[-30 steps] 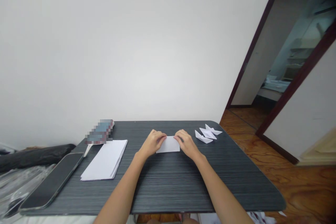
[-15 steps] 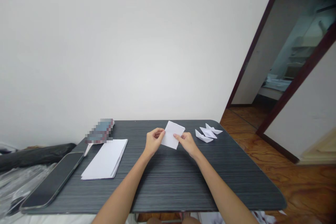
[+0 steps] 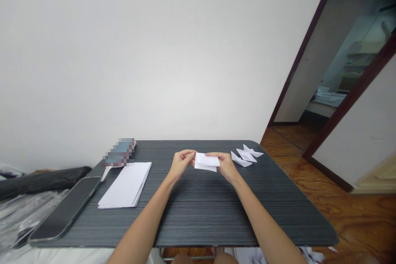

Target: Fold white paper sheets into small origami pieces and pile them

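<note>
"Where is the folded white paper (image 3: 208, 160)?"

"Over the dark, striped bench (image 3: 204, 214), near its far edge."

"How is each grip?"

"The left hand (image 3: 182, 163) pinches the paper's left end; the right hand (image 3: 226, 166) is clamped on its right end, though the hold underneath is hard to make out."

"What lies nearby?"

"Three white paper boats (image 3: 246, 155), just beside the right hand."

The folded sheet (image 3: 208, 160) between the left hand (image 3: 182, 163) and right hand (image 3: 226, 165) looks smooth, matt paper; likewise the folded shapes (image 3: 246, 155) right of the right hand and the stack (image 3: 126, 185) left of the left; the bench (image 3: 204, 218) below looks finely streaked; farther left, the phone (image 3: 66, 210) has a smooth, glassy face; far right, the floor (image 3: 368, 222) is glossy, wood-grained.
</note>
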A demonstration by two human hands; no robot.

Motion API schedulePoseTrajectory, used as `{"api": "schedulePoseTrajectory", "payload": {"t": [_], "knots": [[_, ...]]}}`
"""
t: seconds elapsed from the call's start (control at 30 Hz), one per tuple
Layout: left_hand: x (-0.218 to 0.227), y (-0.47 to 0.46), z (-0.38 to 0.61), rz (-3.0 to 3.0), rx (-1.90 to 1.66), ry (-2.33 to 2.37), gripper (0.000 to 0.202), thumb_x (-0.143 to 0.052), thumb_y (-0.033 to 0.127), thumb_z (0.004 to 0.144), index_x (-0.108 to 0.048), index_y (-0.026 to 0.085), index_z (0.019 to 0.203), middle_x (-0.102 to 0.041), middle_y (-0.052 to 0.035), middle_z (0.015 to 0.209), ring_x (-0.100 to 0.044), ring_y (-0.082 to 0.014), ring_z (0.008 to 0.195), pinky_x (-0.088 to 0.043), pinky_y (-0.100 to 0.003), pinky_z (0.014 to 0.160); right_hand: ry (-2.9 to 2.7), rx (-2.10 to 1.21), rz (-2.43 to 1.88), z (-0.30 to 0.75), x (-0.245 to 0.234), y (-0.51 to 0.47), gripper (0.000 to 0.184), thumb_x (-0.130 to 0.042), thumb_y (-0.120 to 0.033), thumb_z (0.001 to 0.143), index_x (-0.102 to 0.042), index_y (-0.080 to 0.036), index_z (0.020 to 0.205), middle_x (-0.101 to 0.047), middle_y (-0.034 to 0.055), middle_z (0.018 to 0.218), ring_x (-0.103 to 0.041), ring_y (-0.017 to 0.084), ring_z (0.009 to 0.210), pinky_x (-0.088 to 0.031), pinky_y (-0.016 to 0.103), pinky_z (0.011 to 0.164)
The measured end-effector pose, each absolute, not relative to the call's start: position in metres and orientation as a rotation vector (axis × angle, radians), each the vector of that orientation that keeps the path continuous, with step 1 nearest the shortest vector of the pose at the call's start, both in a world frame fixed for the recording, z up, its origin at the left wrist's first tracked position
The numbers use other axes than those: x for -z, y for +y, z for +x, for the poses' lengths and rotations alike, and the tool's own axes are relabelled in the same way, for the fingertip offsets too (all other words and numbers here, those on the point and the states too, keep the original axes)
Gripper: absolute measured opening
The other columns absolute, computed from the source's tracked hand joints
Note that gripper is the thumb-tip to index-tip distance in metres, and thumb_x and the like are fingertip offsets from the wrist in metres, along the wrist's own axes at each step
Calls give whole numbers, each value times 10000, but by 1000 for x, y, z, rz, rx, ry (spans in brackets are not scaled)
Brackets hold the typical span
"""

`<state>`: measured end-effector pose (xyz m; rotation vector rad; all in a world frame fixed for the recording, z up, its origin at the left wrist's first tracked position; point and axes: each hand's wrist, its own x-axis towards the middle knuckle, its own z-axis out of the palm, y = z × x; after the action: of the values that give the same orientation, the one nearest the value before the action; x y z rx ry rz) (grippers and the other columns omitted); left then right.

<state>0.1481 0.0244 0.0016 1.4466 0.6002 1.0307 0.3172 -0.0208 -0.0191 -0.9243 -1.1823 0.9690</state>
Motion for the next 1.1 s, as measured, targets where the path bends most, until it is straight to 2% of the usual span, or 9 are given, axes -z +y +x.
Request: {"api": "schedulePoseTrajectory", "payload": {"t": [0.13, 0.3, 0.63, 0.87, 1.1], "knots": [[-2, 19, 151, 1408, -892, 557, 385, -502, 443, 707, -554, 62, 723, -606, -69, 542, -601, -178, 492, -463, -242, 425, -1259, -827, -992, 322, 17, -22, 240, -510, -155, 624, -677, -196, 792, -667, 39, 788, -598, 171, 703, -457, 280, 634], [-3, 16, 152, 1411, -841, 611, 407, -552, 431, 676, -565, 39, 785, -631, -99, 624, -627, -203, 566, -506, -250, 499, -1319, -768, -1017, 322, 12, -25, 278, -477, -120, 619, -677, -201, 794, -664, 33, 798, -591, 171, 724, -453, 278, 645], [-3, 13, 155, 1334, -807, 641, 330, -621, 357, 639, -543, 54, 747, -608, -62, 570, -631, -218, 576, -515, -232, 499, -1414, -694, -1022, 323, 11, -27, 299, -424, -113, 653, -676, -187, 796, -643, 26, 735, -546, 131, 631, -398, 229, 539], [-2, 12, 154, 1360, -810, 637, 344, -612, 366, 644, -551, 46, 757, -634, -111, 677, -633, -221, 606, -521, -242, 537, -1418, -691, -1012, 323, 8, -28, 285, -429, -115, 647, -680, -185, 764, -642, 32, 744, -550, 142, 655, -402, 234, 555], [-2, 13, 153, 1388, -810, 624, 363, -617, 362, 638, -556, 38, 788, -639, -123, 703, -632, -232, 623, -524, -266, 561, -1446, -672, -994, 325, 10, -26, 292, -424, -114, 643, -679, -191, 764, -638, 41, 765, -560, 156, 688, -420, 248, 564]]}}
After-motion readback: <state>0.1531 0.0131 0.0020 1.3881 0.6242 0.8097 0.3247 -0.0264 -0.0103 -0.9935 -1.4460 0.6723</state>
